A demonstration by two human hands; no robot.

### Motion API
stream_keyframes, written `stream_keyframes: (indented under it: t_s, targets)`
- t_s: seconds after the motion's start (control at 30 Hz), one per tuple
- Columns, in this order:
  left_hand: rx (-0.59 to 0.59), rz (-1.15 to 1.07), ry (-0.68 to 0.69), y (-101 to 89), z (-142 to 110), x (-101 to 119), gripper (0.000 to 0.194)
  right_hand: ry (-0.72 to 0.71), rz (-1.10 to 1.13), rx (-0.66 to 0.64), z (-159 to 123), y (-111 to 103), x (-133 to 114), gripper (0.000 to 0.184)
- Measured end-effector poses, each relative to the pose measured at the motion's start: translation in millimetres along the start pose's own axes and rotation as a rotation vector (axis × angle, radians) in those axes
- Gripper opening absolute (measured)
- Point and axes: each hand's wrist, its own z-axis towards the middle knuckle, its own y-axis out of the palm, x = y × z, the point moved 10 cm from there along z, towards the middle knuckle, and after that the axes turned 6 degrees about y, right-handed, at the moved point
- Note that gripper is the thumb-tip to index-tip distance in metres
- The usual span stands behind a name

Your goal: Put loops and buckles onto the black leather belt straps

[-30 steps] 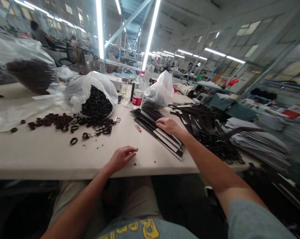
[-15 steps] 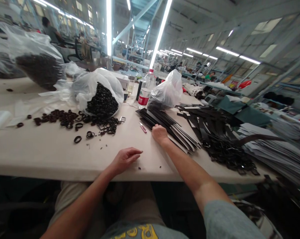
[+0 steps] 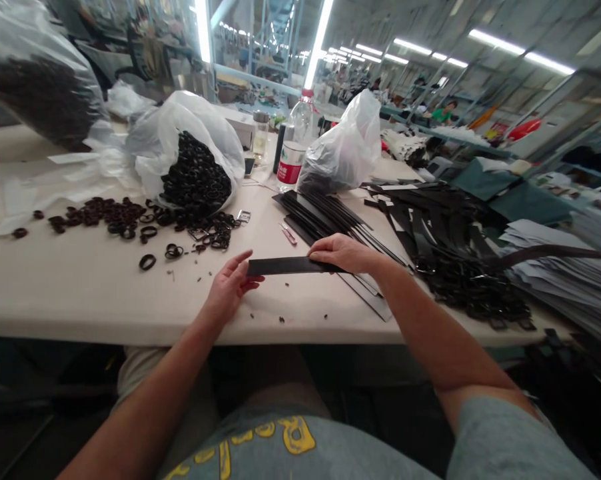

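Head view, worktable lot. Item: one black strip (image 3: 280, 266), held level between both hands above the near part of the table (image 3: 105, 293). Right hand (image 3: 343, 253): thumb and fingers pinching the strip from above. Left hand (image 3: 228, 287): fingers touching the strip's left end, some above and some beneath (firm pinch or mere steadying, cannot be told).

Item: stack of strips (image 3: 325, 212), fanned, just beyond the right hand. Item: heap of buckled straps (image 3: 445, 247), right of the stack. Item: black rings (image 3: 195, 173), spilling from a white plastic bag (image 3: 168, 117). Item: pink snips (image 3: 288, 234), lying untouched beside the stack.

Progress, by judgement: early on this piece, its visible length bearing neither ring nor buckle. Many strips remain in the stack, uncounted; the buckled straps look further along, though whether they are the same stock is unclear.

Obscured: the held strip's right end, under the hand; its underside, facing away. Cut off: the large bag (image 3: 35, 87) at upper left. Indistinct: small dark specks (image 3: 282, 320) near the table edge, too small to identify.
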Motion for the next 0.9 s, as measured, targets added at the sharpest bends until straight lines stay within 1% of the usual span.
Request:
stream_keyframes:
  t_s: [0.1, 0.17, 0.23, 0.27, 0.33, 0.4, 0.43, 0.5, 0.57, 0.63, 0.7, 0.77, 0.83, 0.9]
  targets:
    - [0.068, 0.015, -0.013, -3.9, -1.1, 0.3, 0.058, -0.083, -0.180, -0.012, 0.6, 2.3, -13.6, 0.027]
    - [0.096, 0.000, -0.009, -3.5, -2.4, 1.2, 0.057, -0.126, -0.253, 0.010, 3.3, -0.3, -20.3, 0.029]
    - [0.116, -0.012, 0.001, -4.0, -3.5, 2.9, 0.057, -0.151, -0.249, -0.003, 5.3, -1.9, -23.9, 0.031]
    - [0.126, -0.010, 0.010, -5.2, -3.9, 4.4, 0.055, -0.150, -0.218, -0.039, 5.8, -0.8, -23.4, 0.032]
    - [0.140, 0.019, 0.044, -9.2, -4.0, 9.9, 0.051, -0.122, -0.132, -0.161, 5.0, 5.6, -17.2, 0.036]
    - [0.143, 0.088, 0.110, -14.3, -3.2, 20.1, 0.047, -0.074, -0.086, -0.279, 1.6, 13.8, -5.1, 0.038]
    - [0.143, 0.127, 0.150, -17.0, -2.7, 26.1, 0.045, -0.060, -0.108, -0.308, -0.4, 16.7, 1.8, 0.037]
    - [0.155, 0.183, 0.213, -22.7, -1.9, 36.2, 0.042, -0.044, -0.223, -0.299, -4.1, 20.6, 15.9, 0.032]
    - [0.177, 0.178, 0.225, -28.3, -1.0, 39.7, 0.040, -0.041, -0.392, -0.205, -7.6, 21.1, 26.4, 0.024]
    - [0.204, 0.133, 0.207, -32.6, 0.0, 38.0, 0.037, -0.076, -0.578, -0.018, -13.4, 16.1, 25.5, 0.015]
    - [0.233, 0.072, 0.202, -34.9, 0.3, 36.1, 0.037, -0.160, -0.762, 0.237, -25.4, 6.7, 11.3, 0.012]
    - [0.245, 0.006, 0.199, -34.1, 0.1, 34.4, 0.037, -0.271, -0.907, 0.470, -43.7, -0.9, -9.3, 0.016]
    - [0.216, -0.015, 0.187, -29.0, -0.1, 33.4, 0.033, -0.378, -0.993, 0.654, -64.0, -8.7, -29.0, 0.022]
    - [0.177, 0.031, 0.218, -23.5, -1.3, 37.7, 0.027, -0.466, -1.009, 0.801, -83.1, -19.7, -45.1, 0.023]
